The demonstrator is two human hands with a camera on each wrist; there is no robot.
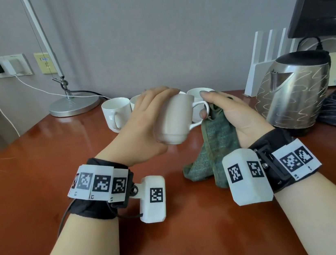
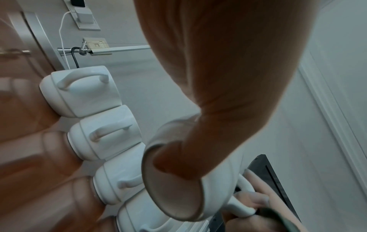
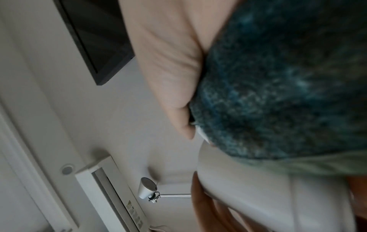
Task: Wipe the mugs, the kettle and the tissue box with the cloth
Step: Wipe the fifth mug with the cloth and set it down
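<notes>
Frame centre: left hand (image 1: 141,128) grips a white mug (image 1: 174,120), tilted, above the table (image 1: 39,165). Right hand (image 1: 231,114) clutches the cloth (image 1: 213,153) at the mug's handle. Kettle (image 1: 293,93) stands at right.

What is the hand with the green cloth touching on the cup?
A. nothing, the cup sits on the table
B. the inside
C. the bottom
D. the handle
D: the right hand holds the green cloth at the handle of the mug, which the left hand holds up off the table.
</notes>
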